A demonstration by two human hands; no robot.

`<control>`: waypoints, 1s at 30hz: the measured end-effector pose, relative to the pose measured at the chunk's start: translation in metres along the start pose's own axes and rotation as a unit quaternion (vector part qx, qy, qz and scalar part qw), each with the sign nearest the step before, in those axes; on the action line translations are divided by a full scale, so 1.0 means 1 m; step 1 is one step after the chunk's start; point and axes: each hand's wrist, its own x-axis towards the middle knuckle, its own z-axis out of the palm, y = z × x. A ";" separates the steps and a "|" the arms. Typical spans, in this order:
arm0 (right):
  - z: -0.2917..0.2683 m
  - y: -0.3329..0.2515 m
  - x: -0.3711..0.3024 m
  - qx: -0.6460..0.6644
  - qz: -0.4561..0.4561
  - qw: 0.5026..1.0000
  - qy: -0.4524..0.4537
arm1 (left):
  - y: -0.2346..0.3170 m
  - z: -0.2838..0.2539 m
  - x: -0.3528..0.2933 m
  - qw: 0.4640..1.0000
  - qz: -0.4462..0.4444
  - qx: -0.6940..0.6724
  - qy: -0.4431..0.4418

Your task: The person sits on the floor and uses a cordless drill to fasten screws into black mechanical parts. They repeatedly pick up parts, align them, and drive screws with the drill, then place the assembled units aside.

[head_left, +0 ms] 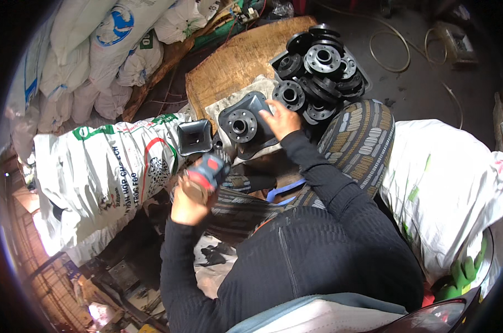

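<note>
My left hand (189, 204) is wrapped round a red and dark grey cordless power tool (211, 168). The tool is slightly blurred, and its front end lies close to a black square-based part (257, 111). That part carries a round flange (241, 126) with a ring of holes and a central bore. At its right side, my right hand (283, 121) grips the edge with thumb and fingers; some fingers are hidden. A pale cloth (221, 111) lies under the part. Left of it sits a hollow, square black piece (195, 137).
Several black round flanges (323, 58) are heaped behind my right hand. A wooden board (215, 72) lies beyond the cloth. White sacks (107, 166) flank me at left, another white sack (440, 188) at right. A thin hose (393, 66) coils on the far floor.
</note>
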 end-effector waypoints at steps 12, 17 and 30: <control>-0.037 0.032 0.040 -0.309 -0.027 0.950 -0.023 | -0.050 0.068 -0.104 0.966 0.057 -0.200 -0.154; -0.049 0.006 0.036 -0.189 -0.040 0.980 0.048 | -0.039 0.081 0.051 0.978 0.016 0.055 0.201; -0.123 0.016 0.028 0.323 0.124 0.937 -0.048 | -0.193 0.067 0.064 0.925 -0.311 -0.092 0.198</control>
